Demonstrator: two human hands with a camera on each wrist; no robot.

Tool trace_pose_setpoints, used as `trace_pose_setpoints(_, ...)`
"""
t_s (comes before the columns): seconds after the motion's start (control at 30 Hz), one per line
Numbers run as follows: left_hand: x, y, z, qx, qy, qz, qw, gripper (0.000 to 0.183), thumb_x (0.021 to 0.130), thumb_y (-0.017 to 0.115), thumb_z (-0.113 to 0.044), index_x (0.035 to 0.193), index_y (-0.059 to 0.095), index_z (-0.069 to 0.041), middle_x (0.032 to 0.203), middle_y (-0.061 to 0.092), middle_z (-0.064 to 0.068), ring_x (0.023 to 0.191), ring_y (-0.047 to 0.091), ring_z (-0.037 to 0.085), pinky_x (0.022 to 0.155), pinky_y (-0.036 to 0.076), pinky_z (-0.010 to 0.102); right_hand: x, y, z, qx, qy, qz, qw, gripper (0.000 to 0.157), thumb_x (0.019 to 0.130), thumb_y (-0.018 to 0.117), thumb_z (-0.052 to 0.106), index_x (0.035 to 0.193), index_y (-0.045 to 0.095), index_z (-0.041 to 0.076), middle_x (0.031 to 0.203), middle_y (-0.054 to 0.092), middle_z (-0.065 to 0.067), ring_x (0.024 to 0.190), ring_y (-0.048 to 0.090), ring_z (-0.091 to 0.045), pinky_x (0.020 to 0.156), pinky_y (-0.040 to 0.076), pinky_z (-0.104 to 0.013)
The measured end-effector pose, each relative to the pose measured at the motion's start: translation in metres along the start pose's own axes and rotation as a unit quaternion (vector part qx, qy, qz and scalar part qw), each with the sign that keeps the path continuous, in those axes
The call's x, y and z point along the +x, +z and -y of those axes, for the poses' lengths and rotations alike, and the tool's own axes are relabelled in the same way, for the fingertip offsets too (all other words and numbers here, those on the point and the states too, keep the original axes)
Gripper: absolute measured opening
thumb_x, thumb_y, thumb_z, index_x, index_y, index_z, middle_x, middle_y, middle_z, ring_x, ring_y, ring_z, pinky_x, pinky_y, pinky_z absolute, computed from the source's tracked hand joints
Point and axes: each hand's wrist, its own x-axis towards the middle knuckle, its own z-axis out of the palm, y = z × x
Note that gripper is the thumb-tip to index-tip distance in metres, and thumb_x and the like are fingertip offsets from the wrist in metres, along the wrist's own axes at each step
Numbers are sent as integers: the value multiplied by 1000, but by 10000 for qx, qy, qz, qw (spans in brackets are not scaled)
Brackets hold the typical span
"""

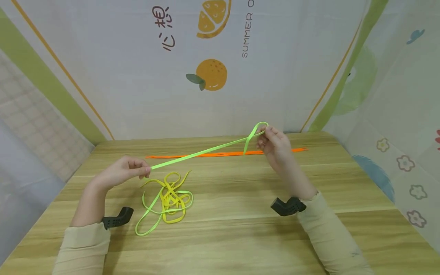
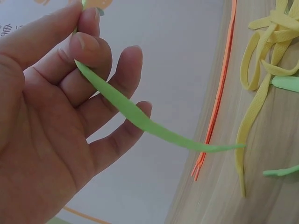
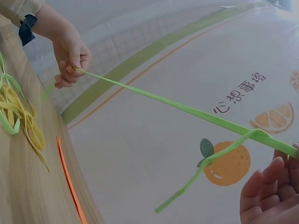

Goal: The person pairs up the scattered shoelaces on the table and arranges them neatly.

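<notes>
At centre left of the frame your left hand (image 1: pixel 122 172) pinches the held green flat lace (image 1: pixel 220 147) near one end, the other fingers loosely bent, and below it on the wood-grain table (image 1: pixel 240 229) lie one yellow lace tangle (image 1: pixel 169 188), strands uncountable, and one loose green lace (image 1: pixel 146 234). The held lace, one only, rises straight across mid-frame before one flat orange strip (image 1: pixel 227 154), whether one lace or two you cannot tell; it should handle light, limp and hard to damage, best gripped near its tips. At centre right your right hand (image 1: pixel 277 144) pinches its loop, thumb to forefinger, remaining fingers curled.
</notes>
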Motion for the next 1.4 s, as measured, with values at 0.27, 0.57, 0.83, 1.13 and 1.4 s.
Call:
trace_pose_setpoints(0.27, 0, -6, 2, 45, -117, -53, 9999, 28, 100, 54, -19, 77, 57, -3, 90, 63, 11, 89, 56, 23, 87, 37, 47, -1, -17, 10, 258, -288, -256, 9989, 23, 101, 48, 14, 87, 64, 6, 84, 61, -4, 65, 51, -13, 65, 46, -24)
trace_pose_setpoints(0.57, -2, -11, 4, 21, -323, -147, 9994, 31, 100, 53, -22, 79, 57, 1, 88, 62, 11, 90, 55, 23, 89, 35, 45, -2, -32, 21, 542, -404, -716, 9951, 22, 100, 51, 16, 88, 64, 3, 79, 58, -5, 64, 50, -14, 62, 46, -23)
trace_pose_setpoints(0.83, -5, -15, 11, -84, -464, -290, 9985, 29, 100, 54, -23, 87, 63, 2, 81, 60, 8, 89, 54, 25, 86, 37, 39, -5, -50, 28, 832, -420, -1116, 9894, 21, 99, 50, 14, 88, 64, 3, 75, 56, -6, 63, 49, -14, 60, 46, -24)
trace_pose_setpoints(1.13, -4, -17, 20, -130, -483, -372, 9981, 30, 100, 53, -24, 86, 62, 1, 80, 59, 8, 90, 53, 29, 85, 35, 38, -9, -71, 38, 1167, -455, -1307, 9835, 24, 100, 50, 12, 87, 66, 1, 74, 59, -8, 62, 49, -16, 59, 46, -25)
trace_pose_setpoints(1.4, -2, -19, 27, -195, -331, -477, 9981, 30, 100, 52, -22, 87, 63, 2, 78, 58, 7, 87, 53, 33, 82, 39, 30, -10, -89, 48, 1315, -500, -1334, 9810, 29, 101, 47, 16, 88, 67, -2, 76, 59, -8, 62, 47, -16, 57, 44, -26)
